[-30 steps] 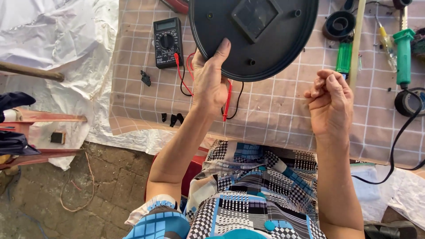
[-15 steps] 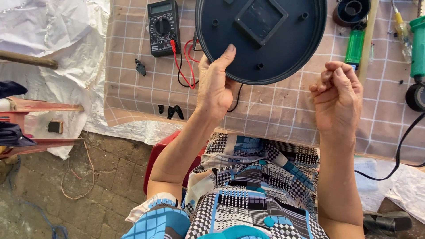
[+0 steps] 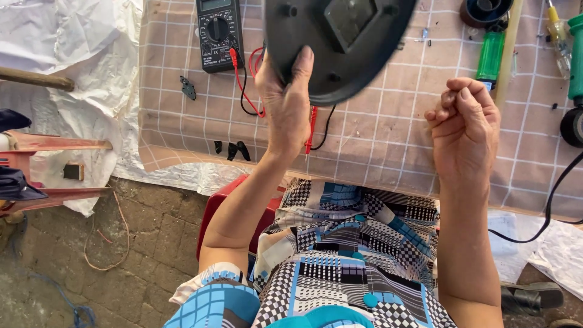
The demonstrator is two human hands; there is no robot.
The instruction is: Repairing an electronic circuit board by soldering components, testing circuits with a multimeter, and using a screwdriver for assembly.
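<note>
My left hand (image 3: 286,103) grips the near rim of a round black plastic disc (image 3: 340,45), holding it tilted above the checked tablecloth (image 3: 388,133). The disc has a square raised block in its middle. My right hand (image 3: 464,130) is raised to the right of the disc, its fingertips pinched together on something too small to make out. Beside my left hand lies a black multimeter (image 3: 217,33) with red and black probe leads (image 3: 249,82) running under the disc.
A green-handled tool (image 3: 490,54) and a black ring (image 3: 486,11) lie at the back right. A black cable (image 3: 549,200) hangs off the table's right edge. Small black parts (image 3: 231,149) sit near the front edge. White plastic sheeting (image 3: 73,42) covers the left.
The view has shifted so the table sits lower and nearer. My left hand has tipped the disc further up. My right hand stays raised with fingers pinched.
</note>
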